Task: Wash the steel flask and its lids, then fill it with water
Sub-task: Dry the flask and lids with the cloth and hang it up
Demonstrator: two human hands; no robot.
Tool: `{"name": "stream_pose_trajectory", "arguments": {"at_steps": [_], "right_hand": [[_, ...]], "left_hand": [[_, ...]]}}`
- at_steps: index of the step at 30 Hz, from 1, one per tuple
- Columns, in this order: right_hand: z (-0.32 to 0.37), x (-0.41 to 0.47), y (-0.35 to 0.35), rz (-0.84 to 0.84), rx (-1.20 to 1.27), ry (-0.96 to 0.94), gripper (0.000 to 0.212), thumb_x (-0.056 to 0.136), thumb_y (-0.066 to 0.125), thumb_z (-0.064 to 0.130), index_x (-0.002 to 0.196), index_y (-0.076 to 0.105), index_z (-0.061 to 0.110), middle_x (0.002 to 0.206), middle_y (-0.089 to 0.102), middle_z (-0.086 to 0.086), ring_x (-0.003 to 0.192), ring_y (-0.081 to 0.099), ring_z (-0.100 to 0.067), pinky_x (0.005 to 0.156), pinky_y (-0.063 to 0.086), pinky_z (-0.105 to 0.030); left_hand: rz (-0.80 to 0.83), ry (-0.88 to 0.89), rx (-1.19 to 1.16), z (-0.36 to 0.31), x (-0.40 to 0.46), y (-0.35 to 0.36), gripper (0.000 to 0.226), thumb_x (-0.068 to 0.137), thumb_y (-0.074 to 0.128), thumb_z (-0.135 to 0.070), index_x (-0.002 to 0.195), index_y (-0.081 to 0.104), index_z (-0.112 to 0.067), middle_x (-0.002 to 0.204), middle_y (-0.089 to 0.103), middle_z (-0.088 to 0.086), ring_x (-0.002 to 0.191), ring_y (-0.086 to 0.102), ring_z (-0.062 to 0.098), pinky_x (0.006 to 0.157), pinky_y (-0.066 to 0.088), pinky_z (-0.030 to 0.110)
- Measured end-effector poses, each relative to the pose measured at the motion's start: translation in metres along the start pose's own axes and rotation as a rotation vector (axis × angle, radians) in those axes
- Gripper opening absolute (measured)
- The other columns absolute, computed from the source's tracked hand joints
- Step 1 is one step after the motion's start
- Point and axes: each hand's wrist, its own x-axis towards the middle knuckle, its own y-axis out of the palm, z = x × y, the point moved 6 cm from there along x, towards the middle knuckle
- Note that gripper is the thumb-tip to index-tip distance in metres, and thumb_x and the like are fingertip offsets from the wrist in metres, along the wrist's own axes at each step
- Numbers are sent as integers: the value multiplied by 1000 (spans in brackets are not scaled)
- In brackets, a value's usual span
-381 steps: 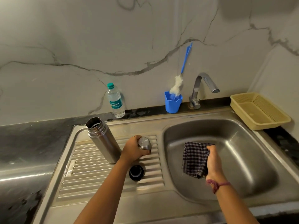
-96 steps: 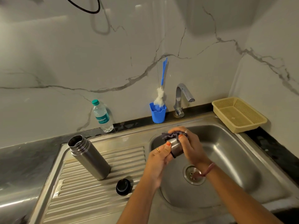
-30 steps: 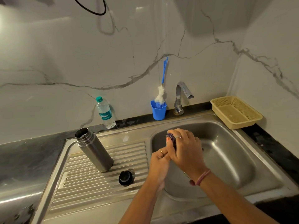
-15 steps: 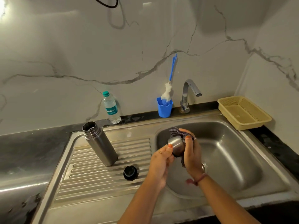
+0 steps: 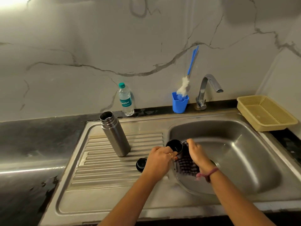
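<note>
1. Gripping the cup lid at the sink's left edge, the left hand tilts its dark open mouth toward the camera.
2. At the lid's 3 o'clock, the right hand clutches a checked cloth touching the lid.
3. On the drainboard, the flask stands open at the lid's 9 o'clock; the black cap lies at 7 o'clock.

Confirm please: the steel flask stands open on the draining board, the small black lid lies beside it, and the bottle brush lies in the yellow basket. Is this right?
One detail is wrong. The bottle brush is not in the yellow basket; it stands in the blue cup beside the tap, as the head view shows. The steel flask does stand open on the draining board, with the small black lid beside it.
</note>
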Motion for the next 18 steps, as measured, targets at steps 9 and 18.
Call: {"name": "stream_pose_trajectory", "arguments": {"at_steps": [9, 18], "right_hand": [[-46, 12, 8, 214, 719, 369, 73, 87, 43, 68, 116, 66, 4, 114, 68, -20, 107, 62, -36, 97, 48, -51], [-52, 2, 17, 128, 835, 362, 40, 95, 48, 34, 117, 64, 5, 98, 73, -12, 90, 69, -30, 81, 55, -41]], "left_hand": [[328, -190, 90, 86, 16, -17, 25, 102, 52, -22, 116, 73, -22, 117, 69, -4, 107, 65, 14, 83, 41, 22], [490, -350, 100, 119, 9, 6, 28, 101, 47, -20, 112, 72, -25, 114, 65, 5, 103, 63, 28, 80, 51, 36]]}}
